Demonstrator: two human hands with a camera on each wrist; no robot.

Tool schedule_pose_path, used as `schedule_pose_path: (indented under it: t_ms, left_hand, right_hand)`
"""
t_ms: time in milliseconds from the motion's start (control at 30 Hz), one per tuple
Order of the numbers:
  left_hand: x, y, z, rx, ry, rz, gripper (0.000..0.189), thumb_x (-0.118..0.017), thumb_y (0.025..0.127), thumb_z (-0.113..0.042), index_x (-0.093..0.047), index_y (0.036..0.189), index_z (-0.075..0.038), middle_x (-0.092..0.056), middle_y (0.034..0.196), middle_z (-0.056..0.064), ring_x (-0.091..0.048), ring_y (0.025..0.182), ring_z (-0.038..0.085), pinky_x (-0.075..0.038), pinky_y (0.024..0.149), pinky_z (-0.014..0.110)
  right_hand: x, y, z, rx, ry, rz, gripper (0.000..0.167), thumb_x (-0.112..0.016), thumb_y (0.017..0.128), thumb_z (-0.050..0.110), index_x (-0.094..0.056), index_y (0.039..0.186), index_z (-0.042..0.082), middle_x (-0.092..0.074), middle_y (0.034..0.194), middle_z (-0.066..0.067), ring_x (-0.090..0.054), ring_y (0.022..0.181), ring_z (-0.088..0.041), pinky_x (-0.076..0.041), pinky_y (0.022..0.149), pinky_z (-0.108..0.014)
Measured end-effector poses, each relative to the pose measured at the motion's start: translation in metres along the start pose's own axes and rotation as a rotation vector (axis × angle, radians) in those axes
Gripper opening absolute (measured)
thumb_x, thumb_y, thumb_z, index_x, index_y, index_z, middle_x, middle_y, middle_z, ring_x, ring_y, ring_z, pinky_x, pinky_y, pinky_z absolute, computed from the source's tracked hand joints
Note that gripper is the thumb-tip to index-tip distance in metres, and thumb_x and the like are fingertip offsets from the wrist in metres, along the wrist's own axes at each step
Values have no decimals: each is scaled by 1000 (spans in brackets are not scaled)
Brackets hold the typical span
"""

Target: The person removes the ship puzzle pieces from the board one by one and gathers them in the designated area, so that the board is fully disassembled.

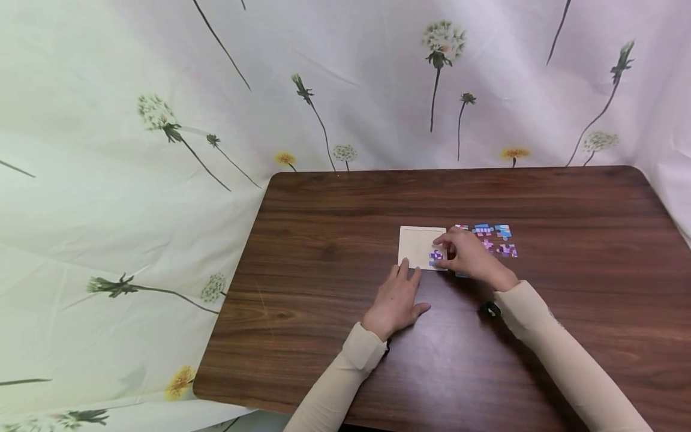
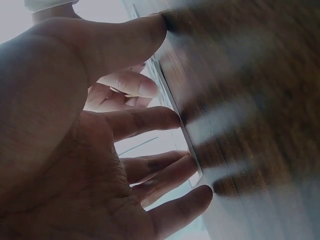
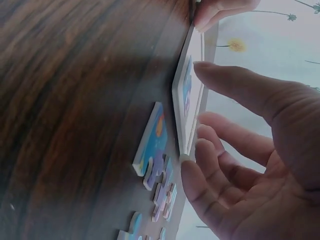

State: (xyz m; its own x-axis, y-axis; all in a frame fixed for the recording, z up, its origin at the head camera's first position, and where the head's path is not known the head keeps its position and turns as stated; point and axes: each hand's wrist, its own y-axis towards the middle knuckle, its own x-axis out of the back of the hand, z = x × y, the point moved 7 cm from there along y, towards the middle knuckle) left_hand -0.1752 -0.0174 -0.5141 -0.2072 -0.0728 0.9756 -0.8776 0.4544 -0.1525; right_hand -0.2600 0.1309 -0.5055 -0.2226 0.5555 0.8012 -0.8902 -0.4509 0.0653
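A pale square puzzle tray lies on the table. A purple and blue jigsaw piece lies in its near right corner. My left hand rests at the tray's near edge, fingers spread and fairly straight, fingertips touching the rim. My right hand is over the tray's right side. In the right wrist view its thumb touches the piece, while the other fingers bend loosely by the tray's edge, apart from the thumb.
Several loose jigsaw pieces lie right of the tray, partly hidden by my right hand. The dark wooden table reaches back to a white curtain printed with dandelions.
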Motion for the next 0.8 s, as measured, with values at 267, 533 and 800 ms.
schedule_pose_path:
  t_ms: [267, 533, 800]
  left_hand:
    - [0, 1, 0, -4, -3, -8, 76, -72, 96, -51, -48, 155, -10, -40, 161, 20, -48, 138, 31, -59, 96, 39]
    - [2, 1, 0, 2, -11, -8, 76, -72, 95, -51, -48, 155, -10, -40, 161, 20, -47, 139, 31, -59, 95, 40]
    - [-1, 1, 1, 3, -16, -11, 77, -73, 95, -51, -48, 155, -10, -41, 160, 20, -48, 138, 31, -60, 93, 40]
  right_hand:
    - [-2, -1, -5, -23, -3, 7, 38, -91, 81, 21, -78, 112, 2, -64, 94, -11, -59, 82, -21, -51, 76, -37]
    - [-5, -2, -7, -25, 0, 12, 38, -92, 80, 23, -77, 109, 5, -62, 94, -8, -57, 81, -19, -49, 75, -35]
    - [-5, -2, -7, -21, -22, 14, 38, -93, 79, 25, -74, 105, 5, -60, 97, -10, -55, 84, -20, -49, 77, -37]
